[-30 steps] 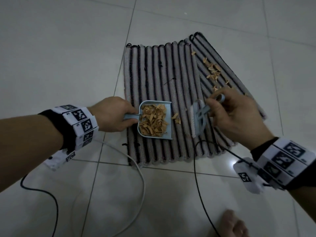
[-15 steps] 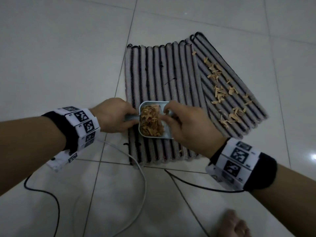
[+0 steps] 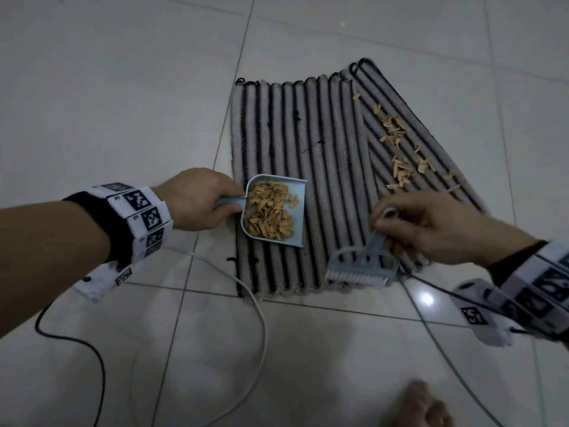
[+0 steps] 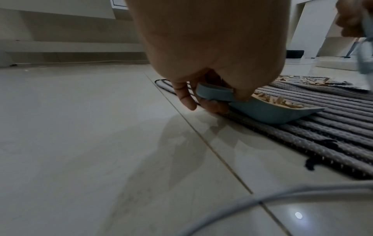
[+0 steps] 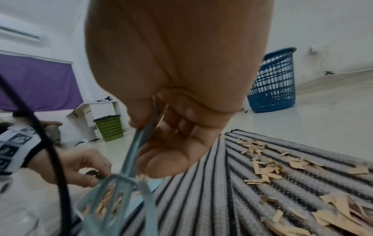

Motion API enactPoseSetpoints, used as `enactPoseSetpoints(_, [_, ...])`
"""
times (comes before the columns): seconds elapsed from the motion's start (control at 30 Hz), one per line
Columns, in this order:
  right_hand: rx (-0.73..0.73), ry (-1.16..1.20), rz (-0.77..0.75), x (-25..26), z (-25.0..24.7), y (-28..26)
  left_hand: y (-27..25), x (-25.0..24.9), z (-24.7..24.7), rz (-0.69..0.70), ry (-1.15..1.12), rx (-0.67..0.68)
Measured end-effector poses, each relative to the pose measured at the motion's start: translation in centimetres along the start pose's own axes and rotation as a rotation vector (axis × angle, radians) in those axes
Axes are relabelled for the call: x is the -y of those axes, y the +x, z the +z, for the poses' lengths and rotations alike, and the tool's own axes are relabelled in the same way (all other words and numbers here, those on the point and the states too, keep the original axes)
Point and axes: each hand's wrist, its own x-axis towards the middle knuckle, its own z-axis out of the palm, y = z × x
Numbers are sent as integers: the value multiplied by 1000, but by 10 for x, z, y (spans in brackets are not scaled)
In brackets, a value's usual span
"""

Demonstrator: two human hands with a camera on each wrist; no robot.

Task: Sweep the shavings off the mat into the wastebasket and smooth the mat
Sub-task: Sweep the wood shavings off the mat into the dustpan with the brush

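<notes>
A grey and black striped mat (image 3: 332,167) lies on the tiled floor, its right part folded over at an angle. Tan shavings (image 3: 400,149) are strewn along that folded part (image 5: 282,172). My left hand (image 3: 197,198) grips the handle of a light blue dustpan (image 3: 295,223) that rests on the mat's near left, heaped with shavings (image 4: 282,100). My right hand (image 3: 431,226) pinches the handle of a light blue hand brush (image 3: 360,269), whose white bristles hang by the mat's near edge. A green wastebasket (image 5: 110,127) stands in the far room in the right wrist view.
A white cable (image 3: 255,303) and black cables (image 3: 446,349) trail over the floor near me. My bare foot (image 3: 425,408) shows at the bottom edge. A tall blue laundry basket (image 5: 274,81) stands beyond the mat, and a white desk (image 5: 95,111) is beside the green basket.
My right hand has drawn the brush away from the dustpan, back and to the right, to the mat's near edge. The left hand and the dustpan have stayed put.
</notes>
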Motion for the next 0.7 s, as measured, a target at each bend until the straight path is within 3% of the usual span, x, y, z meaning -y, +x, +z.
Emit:
enactPoseSetpoints(0.1, [163,-177,-45,8,20,13,-1,-1,-1,-18,-3,7])
enactPoseSetpoints(0.17, [125,-224,-81,10,25,26,-2,-1,-1,-18,-7,0])
enactPoseSetpoints(0.33, [-151,-205,-124,16,3,40,-4,-2,1,-22,0,-2])
enactPoseSetpoints(0.5, [-245,-119,-139,21,6,23,-5,-1,1,-21,5,-9])
enactPoseSetpoints(0.63, [-624,-193,-171,3,16,17,-5,-3,0,-2,0,-6])
enactPoseSetpoints(0.7, [-723,-269,-182,-3,21,18,-6,-4,1,14,2,-6])
